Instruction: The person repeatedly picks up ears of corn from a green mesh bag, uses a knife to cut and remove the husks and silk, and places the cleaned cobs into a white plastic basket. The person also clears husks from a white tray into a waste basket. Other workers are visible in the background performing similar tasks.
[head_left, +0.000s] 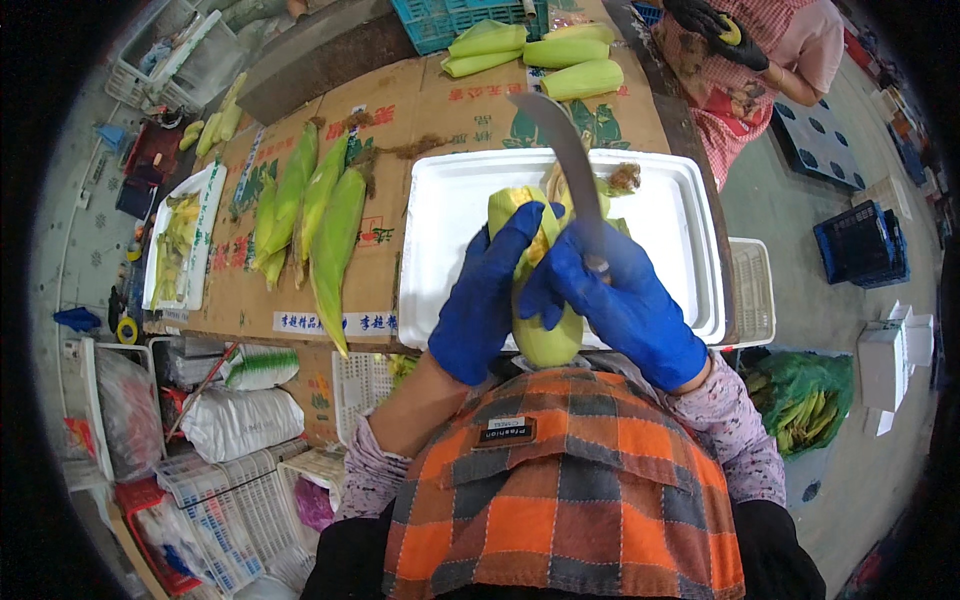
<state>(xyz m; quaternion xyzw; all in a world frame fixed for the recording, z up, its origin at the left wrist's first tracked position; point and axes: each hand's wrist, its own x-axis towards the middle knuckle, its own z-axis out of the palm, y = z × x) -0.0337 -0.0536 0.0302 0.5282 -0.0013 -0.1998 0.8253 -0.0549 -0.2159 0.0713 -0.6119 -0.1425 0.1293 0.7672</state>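
Note:
My left hand (484, 289), in a blue glove, is closed around an ear of corn (551, 341) near my apron. Part of its green husk is open and yellow kernels show. My right hand (622, 289), gloved the same way, grips a knife with a curved blade (566, 146) that points up and away from me; its fingers also touch the corn. Beneath both hands lies a white foam tray (450, 225). Husk pieces and a brown tuft of corn silk (624, 178) rest inside it, partly hidden by the hands and blade.
Unhusked corn ears (334, 240) lie left of the tray on the cardboard-covered table (420, 112). Several trimmed ears (581, 79) are at the far side by a teal crate (442, 22). A foam box of husks (180, 240) stands left. A co-worker (720, 67) stands at far right.

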